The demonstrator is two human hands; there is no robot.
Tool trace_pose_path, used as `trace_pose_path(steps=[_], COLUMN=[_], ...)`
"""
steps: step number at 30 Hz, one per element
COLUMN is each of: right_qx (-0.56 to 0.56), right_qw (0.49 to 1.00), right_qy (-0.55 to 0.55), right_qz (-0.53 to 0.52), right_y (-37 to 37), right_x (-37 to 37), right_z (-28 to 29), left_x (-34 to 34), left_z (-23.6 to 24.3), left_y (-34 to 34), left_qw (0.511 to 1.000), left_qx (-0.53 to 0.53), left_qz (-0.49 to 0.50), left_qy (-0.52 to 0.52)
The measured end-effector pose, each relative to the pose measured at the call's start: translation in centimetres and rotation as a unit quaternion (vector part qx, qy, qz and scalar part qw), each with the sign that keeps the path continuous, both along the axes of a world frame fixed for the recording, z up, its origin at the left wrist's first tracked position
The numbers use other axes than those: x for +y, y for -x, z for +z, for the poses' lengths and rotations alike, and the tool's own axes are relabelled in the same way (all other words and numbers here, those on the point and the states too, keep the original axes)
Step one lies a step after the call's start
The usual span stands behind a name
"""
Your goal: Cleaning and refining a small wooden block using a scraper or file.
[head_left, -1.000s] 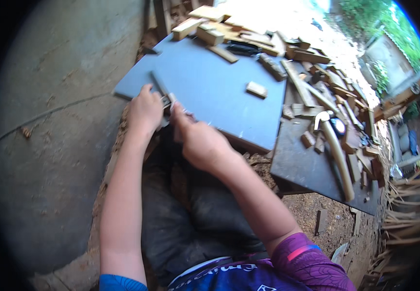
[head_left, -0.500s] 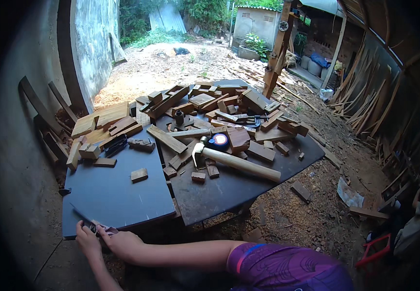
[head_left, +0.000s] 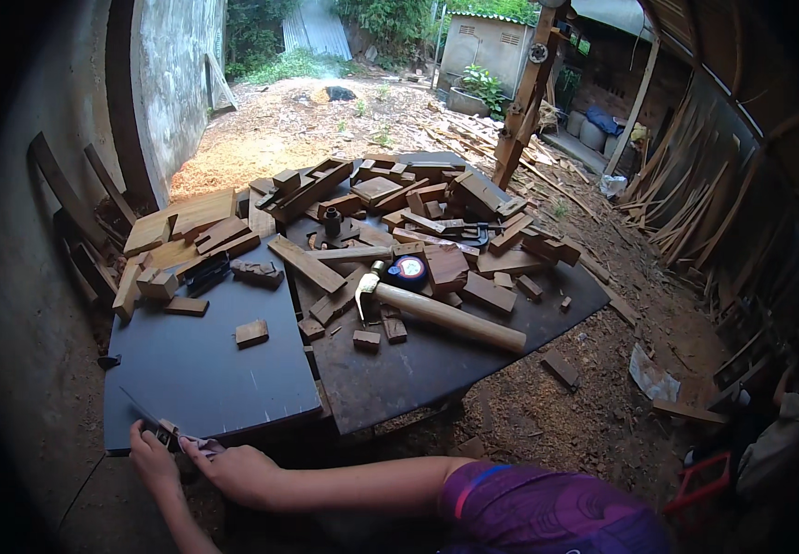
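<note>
At the near left edge of the blue-grey table [head_left: 205, 379], both hands are close together. Closed fingers of my left hand [head_left: 152, 462] hold a tool with a thin dark blade [head_left: 138, 403], which slants up over the tabletop. A small block-like part [head_left: 167, 432] shows between the hands; its exact kind is unclear. My right hand [head_left: 240, 473], also closed, grips a pale, crumpled cloth-like piece [head_left: 204, 446] against the tool. Beyond them a small wood block [head_left: 252, 333] lies alone on the tabletop.
A claw hammer [head_left: 441, 314] and a round tape measure [head_left: 408, 270] lie on the dark table [head_left: 399, 379], before a heap of wood offcuts [head_left: 381, 191]. A C-clamp [head_left: 475, 234] lies among them. A wooden post [head_left: 524, 111] stands behind; thin strips [head_left: 672, 194] lean at right.
The whole scene has shifted slightly left in the picture as my head turned. Both hands keep their hold at the table edge, with little visible change in their pose.
</note>
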State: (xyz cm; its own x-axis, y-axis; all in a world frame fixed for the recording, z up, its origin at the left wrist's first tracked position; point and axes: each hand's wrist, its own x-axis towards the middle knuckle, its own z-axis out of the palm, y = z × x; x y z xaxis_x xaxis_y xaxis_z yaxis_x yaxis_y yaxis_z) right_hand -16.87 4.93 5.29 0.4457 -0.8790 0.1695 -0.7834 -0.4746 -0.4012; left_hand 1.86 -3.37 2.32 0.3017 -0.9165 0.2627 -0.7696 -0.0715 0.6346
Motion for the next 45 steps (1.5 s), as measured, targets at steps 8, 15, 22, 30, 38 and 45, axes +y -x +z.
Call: trace_pose_path(steps=[8, 15, 22, 30, 38, 45], right_qx=[0.014, 0.023, 0.042, -0.024, 0.088, 0.060], right_qw=[0.998, 0.999, 0.993, 0.992, 0.987, 0.991], right_qy=[-0.064, -0.027, -0.110, -0.092, -0.130, -0.113], right_qz=[0.021, 0.025, 0.026, 0.079, 0.026, 0.033], right_y=[2.8, 0.5, 3.8, 0.1, 5.3, 0.0], right_x=[4.8, -0.4, 4.9, -1.9, 5.6, -0.7], right_z=[3.0, 1.2, 4.0, 1.3, 6.6, 5.3], left_x=[1.6, 0.4, 1.0, 0.7, 1.5, 2.2], left_z=[1.8, 0.3, 1.5, 0.7, 3.2, 4.1], left_y=[1.1, 0.6, 1.7, 0.1, 4.7, 2.9], left_qw=[1.000, 0.999, 1.000, 0.999, 0.996, 0.997], left_qx=[0.009, -0.038, 0.006, -0.040, -0.066, -0.052], left_qz=[0.007, 0.007, 0.005, 0.004, 0.060, 0.054], left_qy=[-0.004, 0.035, 0.009, 0.029, 0.002, -0.018])
